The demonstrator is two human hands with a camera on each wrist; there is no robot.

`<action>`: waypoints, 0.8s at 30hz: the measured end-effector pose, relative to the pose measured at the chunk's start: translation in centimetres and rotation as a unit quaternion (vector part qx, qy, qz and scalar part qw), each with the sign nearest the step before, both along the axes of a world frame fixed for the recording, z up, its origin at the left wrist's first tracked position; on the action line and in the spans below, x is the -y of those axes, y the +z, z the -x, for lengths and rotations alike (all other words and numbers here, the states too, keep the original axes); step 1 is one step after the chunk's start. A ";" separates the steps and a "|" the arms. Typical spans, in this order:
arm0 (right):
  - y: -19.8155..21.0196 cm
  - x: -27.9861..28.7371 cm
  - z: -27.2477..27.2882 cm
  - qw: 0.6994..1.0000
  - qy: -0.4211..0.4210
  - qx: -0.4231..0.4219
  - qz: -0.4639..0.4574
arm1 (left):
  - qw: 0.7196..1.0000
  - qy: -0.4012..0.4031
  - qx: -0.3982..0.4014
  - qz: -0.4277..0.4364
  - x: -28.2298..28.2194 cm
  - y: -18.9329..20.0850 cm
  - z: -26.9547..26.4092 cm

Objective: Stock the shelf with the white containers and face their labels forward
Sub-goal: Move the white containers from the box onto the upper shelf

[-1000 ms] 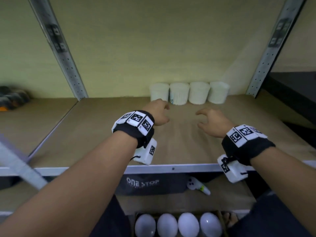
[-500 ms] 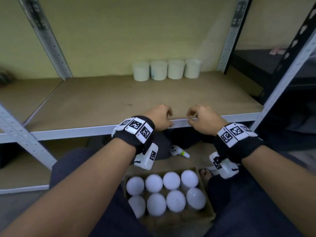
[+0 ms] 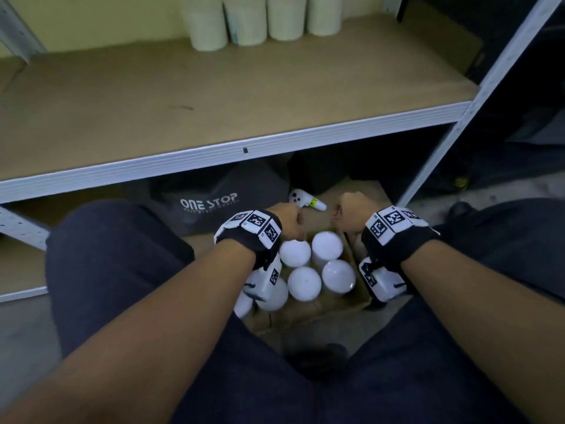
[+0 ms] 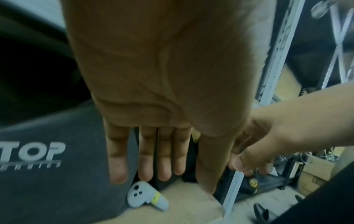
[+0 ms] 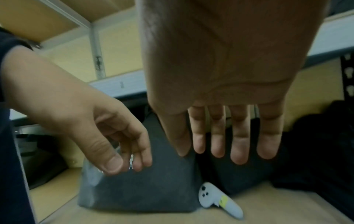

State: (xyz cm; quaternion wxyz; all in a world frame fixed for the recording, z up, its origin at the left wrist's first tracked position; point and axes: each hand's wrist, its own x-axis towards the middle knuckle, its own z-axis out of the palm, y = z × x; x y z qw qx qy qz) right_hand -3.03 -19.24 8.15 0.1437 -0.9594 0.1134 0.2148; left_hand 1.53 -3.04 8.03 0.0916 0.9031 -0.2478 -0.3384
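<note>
Four white containers (image 3: 249, 19) stand in a row at the back of the wooden shelf (image 3: 214, 96). Below it, between my knees, a cardboard box (image 3: 321, 310) holds several more white containers (image 3: 326, 245), seen from above by their lids. My left hand (image 3: 287, 223) hovers over the box's far left part and my right hand (image 3: 351, 214) over its far right edge. In the wrist views the left hand's fingers (image 4: 162, 151) and the right hand's fingers (image 5: 237, 133) are relaxed and nearly straight, holding nothing. The left wrist camera hides part of the box's left side.
A grey bag (image 3: 211, 206) printed ONE STOP sits under the shelf behind the box, with a white controller (image 3: 305, 201) beside it. The shelf's metal upright (image 3: 477, 96) rises at the right. My knees in dark trousers flank the box.
Both hands have drawn back from the shelf and dropped to just above the box. The head view has tilted down from the shelf toward the box.
</note>
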 end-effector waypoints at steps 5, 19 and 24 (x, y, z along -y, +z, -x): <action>-7.0 1.0 -0.8 0.997 0.016 -0.076 -0.010 | 0.999 -0.010 -0.046 -0.006 1.2 -6.1 0.3; -20.3 2.3 1.6 0.977 0.096 -0.185 0.037 | 0.987 -0.048 -0.099 -0.117 2.5 -18.9 2.6; -21.4 1.4 2.6 0.982 0.080 -0.161 0.062 | 0.995 -0.063 0.005 -0.074 3.4 -20.5 4.6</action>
